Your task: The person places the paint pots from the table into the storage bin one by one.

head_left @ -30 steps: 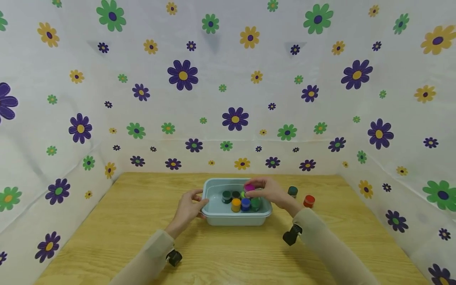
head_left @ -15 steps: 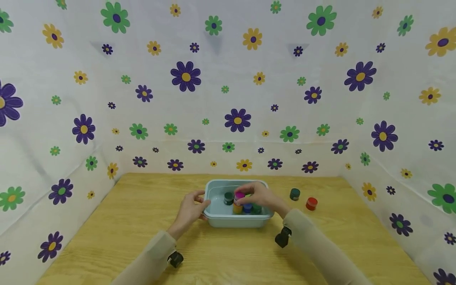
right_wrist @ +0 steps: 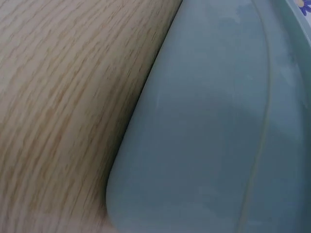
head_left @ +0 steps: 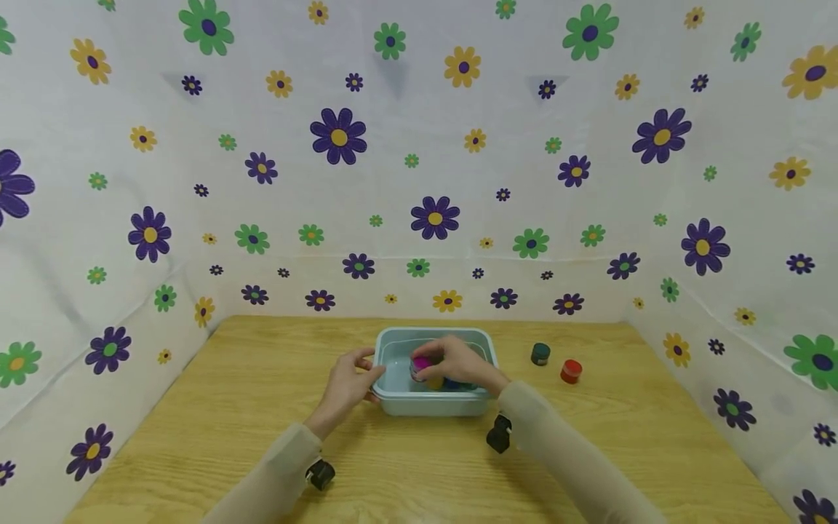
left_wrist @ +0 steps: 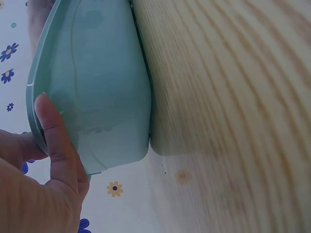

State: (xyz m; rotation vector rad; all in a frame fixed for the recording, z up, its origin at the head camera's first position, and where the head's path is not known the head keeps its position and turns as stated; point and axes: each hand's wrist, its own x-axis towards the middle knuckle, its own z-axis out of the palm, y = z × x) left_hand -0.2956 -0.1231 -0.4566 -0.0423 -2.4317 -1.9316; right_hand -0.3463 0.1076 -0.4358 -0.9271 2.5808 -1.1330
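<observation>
A pale blue-green plastic tub stands on the table. My left hand grips its left end; in the left wrist view, the fingers and thumb of that hand pinch the tub's rim. My right hand reaches over the tub and pinches a small paint jar with a magenta lid between thumb and fingers. Below it, partly covered by the hand, show a yellow-orange jar and a blue jar. Only the tub's outer wall appears in the right wrist view; the right hand is out of sight there.
On the wooden table, right of the tub, stand a dark green jar and a red jar. A white flower-printed cloth closes off the back and both sides.
My right hand has carried the magenta-lidded jar leftward inside the tub, from the right part toward the left. The left hand has kept its grip on the rim.
</observation>
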